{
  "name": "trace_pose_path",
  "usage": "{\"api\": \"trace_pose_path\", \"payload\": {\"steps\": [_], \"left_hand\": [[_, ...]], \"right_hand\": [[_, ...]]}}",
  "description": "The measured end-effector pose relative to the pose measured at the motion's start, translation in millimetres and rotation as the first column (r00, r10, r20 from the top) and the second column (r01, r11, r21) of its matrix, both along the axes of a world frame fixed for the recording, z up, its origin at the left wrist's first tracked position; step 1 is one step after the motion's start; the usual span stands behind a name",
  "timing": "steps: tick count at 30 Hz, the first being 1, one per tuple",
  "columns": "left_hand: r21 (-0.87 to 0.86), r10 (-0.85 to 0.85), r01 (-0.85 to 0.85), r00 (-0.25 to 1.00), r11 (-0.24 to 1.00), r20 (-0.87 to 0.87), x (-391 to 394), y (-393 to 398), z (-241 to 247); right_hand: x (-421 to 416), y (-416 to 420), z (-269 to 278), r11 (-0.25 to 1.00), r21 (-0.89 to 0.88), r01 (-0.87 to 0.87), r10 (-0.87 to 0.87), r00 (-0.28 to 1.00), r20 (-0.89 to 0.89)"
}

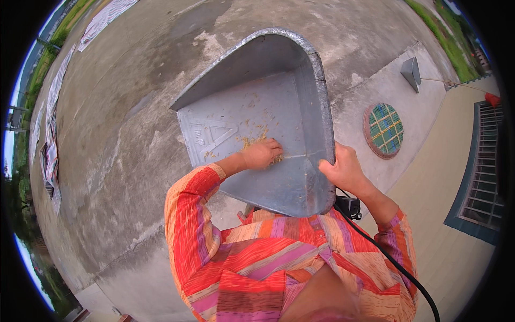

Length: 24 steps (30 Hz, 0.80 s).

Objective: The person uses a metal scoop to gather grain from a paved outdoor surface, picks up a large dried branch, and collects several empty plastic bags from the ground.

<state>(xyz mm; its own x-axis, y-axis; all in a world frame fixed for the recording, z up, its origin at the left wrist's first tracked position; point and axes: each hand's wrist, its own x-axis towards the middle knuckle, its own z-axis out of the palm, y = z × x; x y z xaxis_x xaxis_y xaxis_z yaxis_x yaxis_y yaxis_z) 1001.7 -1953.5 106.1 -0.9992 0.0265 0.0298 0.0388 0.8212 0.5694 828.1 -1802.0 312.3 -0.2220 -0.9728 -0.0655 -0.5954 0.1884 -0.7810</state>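
A large grey sheet-metal scoop (257, 100) with a rolled rim and an open left side is held in front of my body. Thin yellowish grains or husks (253, 139) lie scattered and in a small heap on its floor. My left hand (262, 153) rests in the scoop on this heap, fingers bent and pointing right; whether grains are inside its fingers is hidden. At the scoop's right side, my right hand (345, 168) grips the rim, with the thumb on top.
A round woven sieve or tray (384, 131) lies on the concrete ground (132, 133) at right. Beyond it is a long-handled metal dustpan (411, 75). A barred window (481, 165) is in the wall at right. Striped cloths (52, 161) lie far left. A black cable (390, 259) runs past my right arm.
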Motion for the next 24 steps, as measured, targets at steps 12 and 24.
{"api": "trace_pose_path", "payload": {"steps": [12, 24], "left_hand": [[-0.391, 0.264, -0.434, 0.870, 0.812, -0.417, -66, -135, 36], [-0.153, 0.697, -0.750, 0.657, 0.644, -0.288, 74, -88, 23]], "right_hand": [[3, -1, 3, 0.998, -0.041, -0.055, 0.053, 0.998, -0.035], [3, -5, -1, 0.985, -0.081, -0.149, 0.148, 0.989, -0.018]]}}
